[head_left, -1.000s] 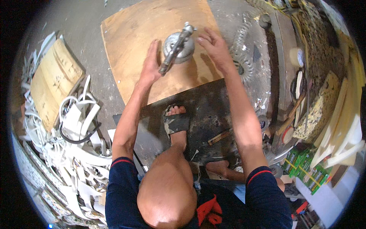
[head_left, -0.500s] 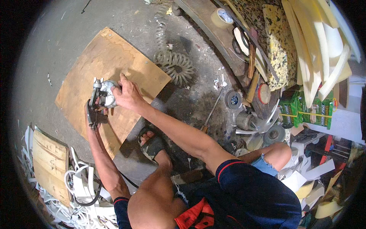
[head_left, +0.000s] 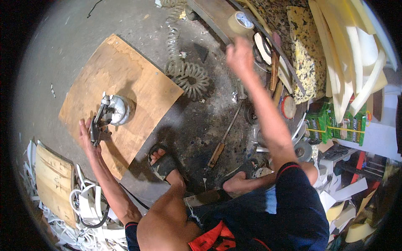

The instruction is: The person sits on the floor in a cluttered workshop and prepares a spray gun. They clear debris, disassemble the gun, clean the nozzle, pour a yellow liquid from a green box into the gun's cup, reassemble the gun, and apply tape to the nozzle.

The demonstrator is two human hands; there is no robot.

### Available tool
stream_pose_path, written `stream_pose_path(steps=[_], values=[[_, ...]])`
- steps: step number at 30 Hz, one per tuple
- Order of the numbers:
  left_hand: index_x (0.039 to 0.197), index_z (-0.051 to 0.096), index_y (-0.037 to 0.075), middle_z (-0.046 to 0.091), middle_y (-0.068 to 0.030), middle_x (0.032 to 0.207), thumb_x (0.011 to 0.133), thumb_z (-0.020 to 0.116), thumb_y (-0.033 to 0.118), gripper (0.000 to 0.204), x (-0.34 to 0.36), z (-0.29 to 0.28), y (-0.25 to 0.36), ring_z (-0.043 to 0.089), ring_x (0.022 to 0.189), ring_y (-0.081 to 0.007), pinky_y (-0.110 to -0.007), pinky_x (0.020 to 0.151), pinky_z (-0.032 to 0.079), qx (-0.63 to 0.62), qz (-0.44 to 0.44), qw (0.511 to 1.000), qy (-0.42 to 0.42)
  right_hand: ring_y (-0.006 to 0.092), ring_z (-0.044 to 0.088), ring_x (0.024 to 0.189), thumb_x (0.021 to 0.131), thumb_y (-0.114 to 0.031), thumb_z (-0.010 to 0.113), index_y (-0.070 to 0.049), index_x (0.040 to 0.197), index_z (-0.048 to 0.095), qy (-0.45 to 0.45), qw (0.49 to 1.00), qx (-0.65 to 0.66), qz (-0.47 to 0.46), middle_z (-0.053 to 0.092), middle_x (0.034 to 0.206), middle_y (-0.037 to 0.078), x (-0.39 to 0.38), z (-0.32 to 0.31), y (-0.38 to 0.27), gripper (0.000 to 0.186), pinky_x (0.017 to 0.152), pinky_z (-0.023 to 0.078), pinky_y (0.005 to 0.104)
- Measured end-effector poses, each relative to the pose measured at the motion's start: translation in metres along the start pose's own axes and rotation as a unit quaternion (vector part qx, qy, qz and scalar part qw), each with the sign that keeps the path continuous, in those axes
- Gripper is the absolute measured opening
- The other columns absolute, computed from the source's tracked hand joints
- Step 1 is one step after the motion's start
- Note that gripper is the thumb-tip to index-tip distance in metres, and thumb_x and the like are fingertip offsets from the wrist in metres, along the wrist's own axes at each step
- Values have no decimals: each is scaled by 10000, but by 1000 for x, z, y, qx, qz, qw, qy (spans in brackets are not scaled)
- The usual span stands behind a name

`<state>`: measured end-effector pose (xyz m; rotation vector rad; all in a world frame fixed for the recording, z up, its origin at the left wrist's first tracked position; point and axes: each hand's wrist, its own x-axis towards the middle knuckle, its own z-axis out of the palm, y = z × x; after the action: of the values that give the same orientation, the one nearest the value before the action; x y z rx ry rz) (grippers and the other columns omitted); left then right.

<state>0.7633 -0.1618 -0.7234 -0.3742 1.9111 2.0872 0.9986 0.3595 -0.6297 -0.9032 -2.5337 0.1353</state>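
Note:
On a brown wooden board at the left stands a spray gun with a round silver cup. My left hand is beside the gun's dark handle, fingers stretched out and apart; contact with the handle cannot be made out. Up at the bench, my right hand is held just below a roll of tape. Its fingers look bent in but are smeared by motion, so whether they hold anything does not show.
A clear coiled air hose lies beyond the board. Between my feet and the bench is a wooden-handled tool. Foam strips hang at the right, above green packs. White scraps pile up at lower left.
My right hand has left the cup and swung right to the bench. My left hand's fingers have opened and shifted left beside the gun, which now stands on the board.

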Motion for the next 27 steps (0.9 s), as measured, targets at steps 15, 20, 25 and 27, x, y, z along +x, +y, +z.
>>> stream_pose_path(steps=[15,20,25,27], values=[[1113,665,-50,688,-168,1120,1038,441,100,279,-204,73,97,667,1037,-257,-372,886,541,238,303,917,-101,277,662,791,869,-210,710,-66,953,673,-140,981,132,9,644,785,148,126,-45,82,171,718,537,374],[1234,628,-21,685,-153,1174,971,624,177,329,-198,200,76,661,1071,-220,-336,926,514,156,288,893,-308,67,538,554,980,-220,631,-18,962,601,-234,863,420,152,560,699,-13,57,-96,11,204,529,505,218],[1205,627,-37,699,-162,1070,967,631,218,349,-217,252,57,655,985,-182,-317,819,515,106,263,886,-366,101,613,656,957,-144,634,18,1099,653,-281,780,543,133,655,836,36,-65,-125,-81,217,616,559,277],[1157,631,-45,691,-138,982,974,616,221,324,-221,248,44,629,906,-154,-317,755,505,72,174,899,-397,114,634,610,925,-142,670,30,1106,665,-267,774,548,171,683,842,72,-97,-123,-109,250,564,551,274]])
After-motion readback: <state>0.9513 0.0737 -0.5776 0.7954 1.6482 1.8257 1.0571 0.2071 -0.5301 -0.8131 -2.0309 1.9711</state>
